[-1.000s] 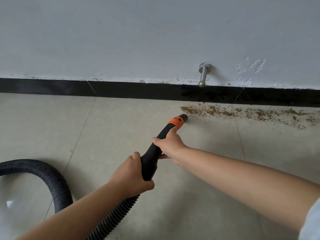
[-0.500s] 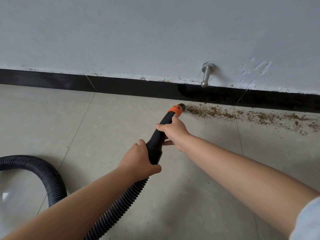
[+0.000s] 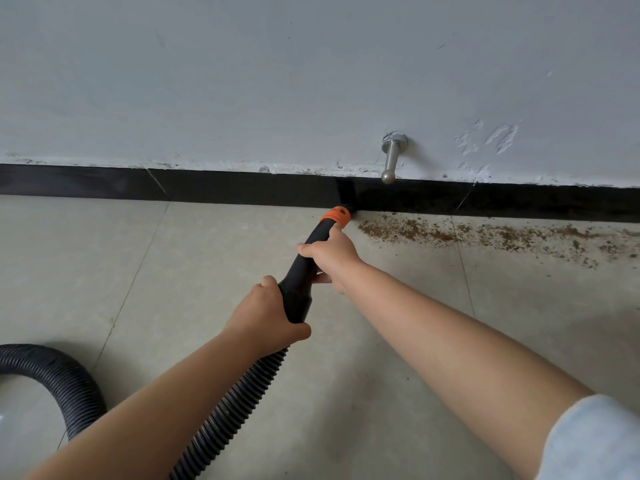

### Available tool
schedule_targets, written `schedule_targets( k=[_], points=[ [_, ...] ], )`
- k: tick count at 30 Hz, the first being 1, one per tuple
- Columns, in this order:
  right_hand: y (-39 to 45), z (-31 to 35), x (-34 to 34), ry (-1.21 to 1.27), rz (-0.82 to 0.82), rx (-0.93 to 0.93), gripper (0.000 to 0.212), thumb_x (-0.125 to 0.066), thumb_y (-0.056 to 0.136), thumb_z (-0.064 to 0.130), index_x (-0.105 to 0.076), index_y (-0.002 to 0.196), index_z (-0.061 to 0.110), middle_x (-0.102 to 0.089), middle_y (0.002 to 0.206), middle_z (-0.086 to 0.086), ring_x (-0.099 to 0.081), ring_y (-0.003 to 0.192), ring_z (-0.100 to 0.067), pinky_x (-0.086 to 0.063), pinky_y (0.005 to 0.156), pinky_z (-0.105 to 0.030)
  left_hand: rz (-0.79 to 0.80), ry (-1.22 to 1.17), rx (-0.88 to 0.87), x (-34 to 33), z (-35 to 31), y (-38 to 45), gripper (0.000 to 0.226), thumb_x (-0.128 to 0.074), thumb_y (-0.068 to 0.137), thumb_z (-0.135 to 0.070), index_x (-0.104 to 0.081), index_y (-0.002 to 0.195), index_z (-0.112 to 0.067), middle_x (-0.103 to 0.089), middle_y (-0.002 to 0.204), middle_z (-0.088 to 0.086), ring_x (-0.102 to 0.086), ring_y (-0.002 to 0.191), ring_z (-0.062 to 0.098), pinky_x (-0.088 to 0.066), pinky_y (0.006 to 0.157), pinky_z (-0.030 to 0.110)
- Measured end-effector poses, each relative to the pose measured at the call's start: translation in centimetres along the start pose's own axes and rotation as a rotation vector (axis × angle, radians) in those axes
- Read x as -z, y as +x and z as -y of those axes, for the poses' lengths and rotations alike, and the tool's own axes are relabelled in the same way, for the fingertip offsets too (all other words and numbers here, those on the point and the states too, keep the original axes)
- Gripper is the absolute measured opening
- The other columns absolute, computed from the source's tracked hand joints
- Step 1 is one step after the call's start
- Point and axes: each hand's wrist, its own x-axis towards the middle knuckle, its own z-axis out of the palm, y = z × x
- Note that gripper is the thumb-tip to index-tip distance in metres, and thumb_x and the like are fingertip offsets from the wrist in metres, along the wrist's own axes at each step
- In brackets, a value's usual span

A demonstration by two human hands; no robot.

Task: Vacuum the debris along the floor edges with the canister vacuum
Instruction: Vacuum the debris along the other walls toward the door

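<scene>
A black vacuum nozzle with an orange collar points at the foot of the black baseboard. Its tip sits at the left end of a band of brown debris that runs rightward along the floor edge. My right hand grips the nozzle just behind the orange collar. My left hand grips its thick rear end where the ribbed black hose joins. The hose loops away to the lower left. The canister is out of view.
A metal door stop sticks out of the white wall just above the baseboard, right above the nozzle tip. Beige floor tiles stretch left of the nozzle. A pale object shows at the bottom left edge.
The nozzle has moved forward to the baseboard, with both hands following it. The left end of the debris band has shrunk to the right.
</scene>
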Motion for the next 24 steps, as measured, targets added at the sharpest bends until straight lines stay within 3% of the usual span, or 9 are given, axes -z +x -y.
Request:
schedule_targets(
  k=[15, 24],
  points=[
    [-2.0, -2.4, -2.0, -0.145, 0.002, -0.003, 0.091, -0.059, 0.09, 0.026, 0.011, 0.149, 0.017, -0.037, 0.143, -0.013, -0.049, 0.121, -0.033, -0.052, 0.091, -0.044, 0.049, 0.041, -0.019, -0.3, 2.9, -2.7, 0.042, -0.069, 0.07, -0.03, -0.035, 0.089, -0.014, -0.043, 0.082, -0.005, -0.044, 0.065, 0.008, -0.033, 0.05, 0.02],
    [-3.2, -4.3, -1.0, -0.087, -0.017, -0.03, 0.093, -0.059, 0.09, 0.026, 0.013, 0.149, 0.018, -0.038, 0.142, -0.012, -0.05, 0.12, -0.033, -0.052, 0.092, -0.044, 0.108, 0.053, -0.075, -0.8, 2.5, -4.2, 0.042, -0.068, 0.072, -0.031, -0.032, 0.086, -0.016, -0.04, 0.081, -0.007, -0.042, 0.064, 0.006, -0.031, 0.048, 0.018]
  ],
)
